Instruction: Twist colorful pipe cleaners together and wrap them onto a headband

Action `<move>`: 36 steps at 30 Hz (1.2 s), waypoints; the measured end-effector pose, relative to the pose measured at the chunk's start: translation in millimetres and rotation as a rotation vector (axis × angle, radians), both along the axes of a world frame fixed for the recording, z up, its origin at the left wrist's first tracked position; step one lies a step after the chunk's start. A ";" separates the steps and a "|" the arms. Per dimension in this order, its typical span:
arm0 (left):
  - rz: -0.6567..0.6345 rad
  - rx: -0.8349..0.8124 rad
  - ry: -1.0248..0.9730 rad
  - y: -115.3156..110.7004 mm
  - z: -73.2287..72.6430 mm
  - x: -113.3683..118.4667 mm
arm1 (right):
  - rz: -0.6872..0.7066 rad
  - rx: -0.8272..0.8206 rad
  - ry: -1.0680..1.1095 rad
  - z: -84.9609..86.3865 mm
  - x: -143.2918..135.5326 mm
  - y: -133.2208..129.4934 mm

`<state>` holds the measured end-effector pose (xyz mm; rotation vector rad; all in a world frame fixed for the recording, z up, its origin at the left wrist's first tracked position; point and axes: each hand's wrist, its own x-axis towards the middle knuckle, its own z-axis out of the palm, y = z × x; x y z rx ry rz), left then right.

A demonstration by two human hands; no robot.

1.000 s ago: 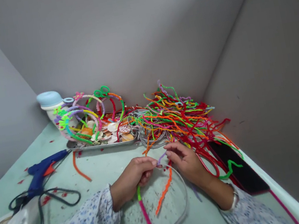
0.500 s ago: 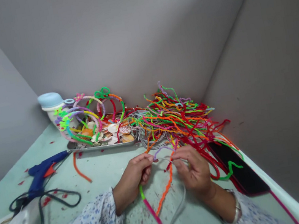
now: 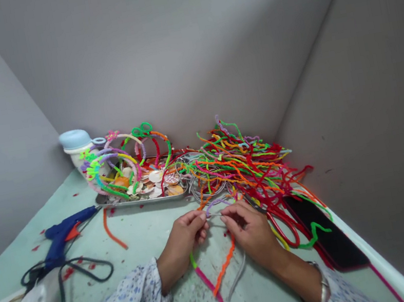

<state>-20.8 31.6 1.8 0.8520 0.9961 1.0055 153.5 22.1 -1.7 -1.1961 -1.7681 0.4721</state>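
My left hand is closed in a pinch on a thin grey wire, near a purple fuzzy section at its fingertips. Below that hand hangs a green and magenta pipe cleaner section. With thumb and index finger, my right hand pinches the same grey wire a short way to the right. A loose grey wire tail curves down below the right hand to the table. Between the hands, an orange pipe cleaner slants down to meet the magenta end.
A metal tray holds shells and decorated pipe-cleaner hoops. Behind the right hand lie a pipe cleaner heap, red-handled scissors and a black phone. At left are a blue glue gun, its cord and a white bottle.
My right hand has moved left along the wire, closer to my left hand. More of the scissors shows behind it. The whole view has shifted slightly.
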 end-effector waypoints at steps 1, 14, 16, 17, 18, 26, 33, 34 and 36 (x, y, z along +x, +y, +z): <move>0.002 0.003 0.004 0.2 -0.4 -0.2 | 0.001 -0.008 -0.003 -0.2 0.0 0.6; -0.010 0.025 0.085 0.2 -7.0 -2.1 | 0.032 -0.078 -0.004 2.7 -1.9 -1.5; -0.012 0.032 0.095 0.1 -7.9 -2.5 | 0.027 -0.072 -0.011 2.8 -2.8 -2.4; -0.014 0.038 0.099 -0.1 -8.1 -2.6 | 0.024 -0.068 -0.016 2.7 -3.2 -2.6; -0.015 0.045 0.103 -0.3 -8.2 -2.7 | 0.022 -0.064 -0.020 2.5 -3.5 -2.6; -0.019 0.074 0.126 -2.4 -4.0 -2.0 | 0.010 -0.044 -0.057 1.7 -5.5 -3.4; -0.015 0.094 0.178 -3.4 -3.9 0.4 | 0.038 -0.024 -0.064 -4.0 -2.8 -1.7; -0.009 0.093 0.183 -3.3 -4.1 0.6 | 0.040 -0.030 -0.059 -4.4 -2.6 -1.2; 0.000 0.093 0.179 -3.0 -4.3 0.8 | 0.037 -0.041 -0.049 -4.5 -2.5 -0.9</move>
